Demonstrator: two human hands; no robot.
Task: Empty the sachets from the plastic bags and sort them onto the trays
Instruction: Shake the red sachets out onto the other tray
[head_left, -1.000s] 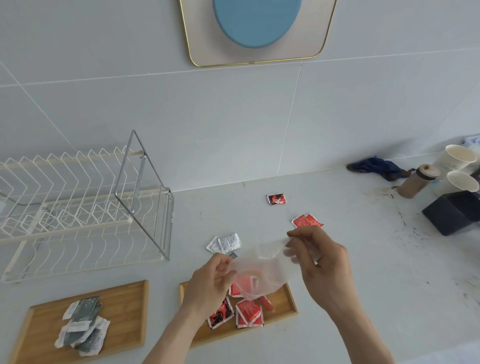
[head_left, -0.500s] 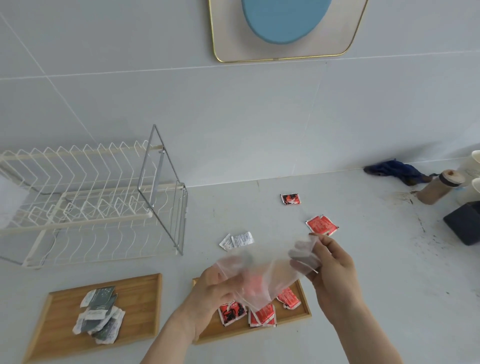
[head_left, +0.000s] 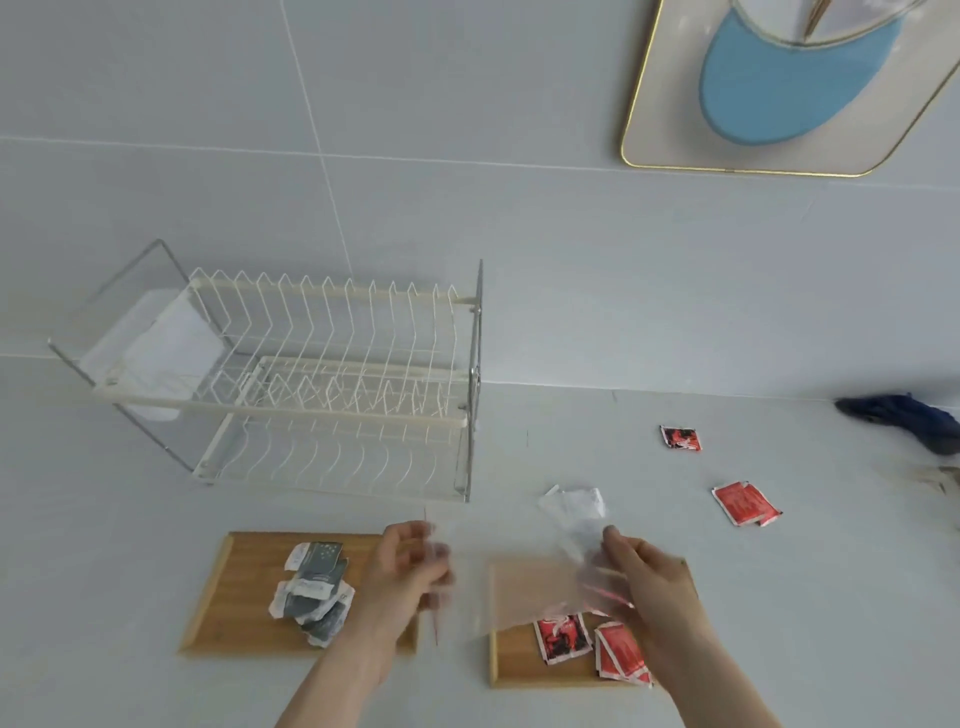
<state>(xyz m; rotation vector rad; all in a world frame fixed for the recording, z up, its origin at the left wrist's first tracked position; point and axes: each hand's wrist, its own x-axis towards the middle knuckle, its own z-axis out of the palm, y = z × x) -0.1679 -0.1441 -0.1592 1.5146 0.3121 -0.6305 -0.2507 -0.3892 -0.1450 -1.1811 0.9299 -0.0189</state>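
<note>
Two trays (head_left: 244, 587) of pale, matt wood lie on a smooth, matt grey worktop (head_left: 779, 597), below a rack (head_left: 322, 384) of cream-coated wire with clear glossy plastic ends. The bag (head_left: 545, 587) is thin, clear, crinkled plastic; the red sachets (head_left: 563, 636) look like glossy foil. Right of the rack lies a dark blue cloth (head_left: 909, 418), soft and rumpled.

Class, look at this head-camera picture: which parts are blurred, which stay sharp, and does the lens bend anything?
In the head view, the left hand and the clear plastic bag are smeared by motion blur; the right hand is softer too. The dish rack and the grey sachets on the left tray stay fairly crisp. Light is soft and even, with no hard shadows. The wide lens tilts the wall frame.
</note>
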